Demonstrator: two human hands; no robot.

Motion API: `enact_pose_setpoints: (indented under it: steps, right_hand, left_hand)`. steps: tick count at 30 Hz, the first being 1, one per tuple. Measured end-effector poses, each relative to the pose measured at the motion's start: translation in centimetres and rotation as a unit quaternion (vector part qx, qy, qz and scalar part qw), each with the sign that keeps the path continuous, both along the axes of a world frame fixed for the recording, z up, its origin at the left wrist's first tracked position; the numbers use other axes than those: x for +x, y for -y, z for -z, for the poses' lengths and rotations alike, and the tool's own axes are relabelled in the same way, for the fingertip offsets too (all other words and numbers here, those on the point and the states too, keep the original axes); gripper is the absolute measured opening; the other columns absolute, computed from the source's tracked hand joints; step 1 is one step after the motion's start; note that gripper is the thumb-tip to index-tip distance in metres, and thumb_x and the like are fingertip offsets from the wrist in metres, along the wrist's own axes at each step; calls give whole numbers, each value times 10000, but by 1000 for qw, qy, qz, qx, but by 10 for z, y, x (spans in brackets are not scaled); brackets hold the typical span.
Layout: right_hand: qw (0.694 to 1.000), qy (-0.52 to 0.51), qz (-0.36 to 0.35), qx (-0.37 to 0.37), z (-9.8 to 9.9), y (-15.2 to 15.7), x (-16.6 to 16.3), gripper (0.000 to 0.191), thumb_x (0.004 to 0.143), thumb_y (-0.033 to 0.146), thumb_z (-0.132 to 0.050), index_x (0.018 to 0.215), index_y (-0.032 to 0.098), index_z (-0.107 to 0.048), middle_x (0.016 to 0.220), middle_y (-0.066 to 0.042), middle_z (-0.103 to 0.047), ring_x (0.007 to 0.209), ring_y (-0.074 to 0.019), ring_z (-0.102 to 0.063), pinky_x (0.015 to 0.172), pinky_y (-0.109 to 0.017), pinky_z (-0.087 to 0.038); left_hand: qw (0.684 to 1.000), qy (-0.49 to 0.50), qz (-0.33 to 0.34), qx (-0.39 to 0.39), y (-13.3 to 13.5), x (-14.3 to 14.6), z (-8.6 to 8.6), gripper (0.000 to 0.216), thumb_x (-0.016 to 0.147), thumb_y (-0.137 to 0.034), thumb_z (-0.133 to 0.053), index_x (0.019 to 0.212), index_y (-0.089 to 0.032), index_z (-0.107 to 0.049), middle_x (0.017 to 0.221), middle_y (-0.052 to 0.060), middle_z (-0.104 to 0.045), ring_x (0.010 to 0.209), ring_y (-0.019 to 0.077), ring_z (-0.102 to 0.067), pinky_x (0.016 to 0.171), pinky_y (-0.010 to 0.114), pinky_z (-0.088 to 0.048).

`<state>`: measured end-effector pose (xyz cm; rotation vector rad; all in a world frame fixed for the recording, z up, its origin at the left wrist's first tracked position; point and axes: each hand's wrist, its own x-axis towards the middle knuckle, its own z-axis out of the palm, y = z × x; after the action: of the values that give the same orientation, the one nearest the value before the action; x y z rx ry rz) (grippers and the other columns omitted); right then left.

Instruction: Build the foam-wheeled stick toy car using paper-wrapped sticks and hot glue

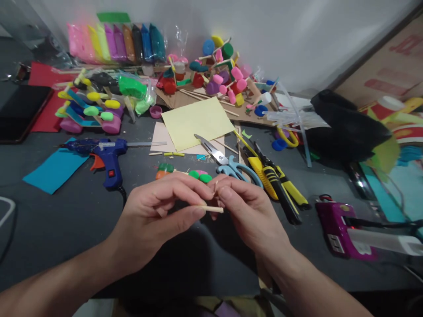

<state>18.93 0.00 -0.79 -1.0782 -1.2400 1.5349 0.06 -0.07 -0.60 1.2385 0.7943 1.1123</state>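
Observation:
Above the dark table, my left hand point(165, 211) pinches a short pale wooden stick point(214, 209) between thumb and forefinger, its cut end pointing right. Close against it, my right hand point(246, 204) is closed in a pinch. A tiny pale sliver shows at those right fingertips, too small to name. Just beyond the hands lie green and pink clay pieces point(200, 176) and an orange and green piece point(164, 170). Light-blue-handled scissors point(228, 160) rest open behind my right hand, their blades toward a yellow paper sheet point(196, 123). Fingers partly hide these things.
A blue glue gun point(110, 154) lies left on blue paper point(56, 169). Yellow-black cutters and pliers point(277, 189) lie right, near a purple device point(343, 229). Colourful clay-and-stick models point(90, 108) and bagged clay point(115, 44) line the back. A phone point(21, 112) sits far left.

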Motion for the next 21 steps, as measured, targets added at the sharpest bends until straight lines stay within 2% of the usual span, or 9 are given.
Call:
enact_pose_setpoints:
  steps: [3, 6, 9, 12, 15, 17, 21]
  right_hand:
    - [999, -25, 30, -20, 1, -1, -3, 234, 904, 369, -748, 728, 217, -716, 736, 20, -613, 626, -110, -553, 587, -237, -493]
    - [997, -47, 62, -7, 1, -2, -4, 112, 842, 313, -813, 773, 241, -761, 757, 21, -658, 608, -109, -572, 560, -231, -519]
    - [995, -64, 69, 12, 1, -2, -1, 63, 851, 261, -805, 791, 250, -789, 785, 13, -694, 613, -110, -609, 572, -236, -539]
    - [996, -51, 71, 19, -2, -2, 4, 80, 882, 248, -777, 810, 240, -809, 826, -3, -717, 612, -109, -638, 588, -244, -544]
    - [996, -31, 73, 45, -5, -1, 9, 107, 902, 213, -755, 818, 249, -811, 772, 18, -690, 600, -98, -622, 586, -233, -515]
    - [994, 4, 67, 90, -8, 0, 13, 128, 905, 176, -750, 849, 267, -820, 749, 28, -683, 639, -100, -609, 604, -229, -500]
    - [975, 93, 43, 199, -12, 2, 18, 129, 893, 173, -781, 924, 283, -840, 819, 19, -700, 804, -130, -622, 763, -270, -521]
  left_hand:
    - [995, -62, -15, 75, 2, -1, -3, 167, 869, -100, -753, 882, -264, -782, 968, 25, -788, 972, 173, -730, 930, 300, -597]
    - [991, -83, -17, 100, 2, 0, -2, 171, 874, -86, -736, 876, -255, -768, 952, 20, -786, 949, 165, -730, 917, 293, -591]
    - [996, -57, -7, 71, 2, 3, 0, 155, 894, -99, -724, 892, -248, -767, 959, 10, -785, 965, 131, -725, 903, 225, -581]
    - [1000, -11, -4, 10, 1, 4, 2, 142, 919, -122, -715, 910, -251, -774, 950, -9, -782, 1010, 101, -712, 935, 168, -551]
    - [998, 21, -9, -52, 0, 4, 3, 118, 922, -149, -727, 892, -253, -775, 953, -22, -774, 1001, 93, -706, 945, 156, -537]
    - [996, 30, -15, -77, 0, 3, 4, 109, 925, -163, -727, 886, -255, -771, 950, -23, -761, 989, 98, -700, 932, 163, -540]
    - [995, 29, -17, -98, 1, 1, 5, 100, 945, -198, -712, 889, -267, -757, 969, -31, -744, 1003, 98, -684, 912, 158, -530]
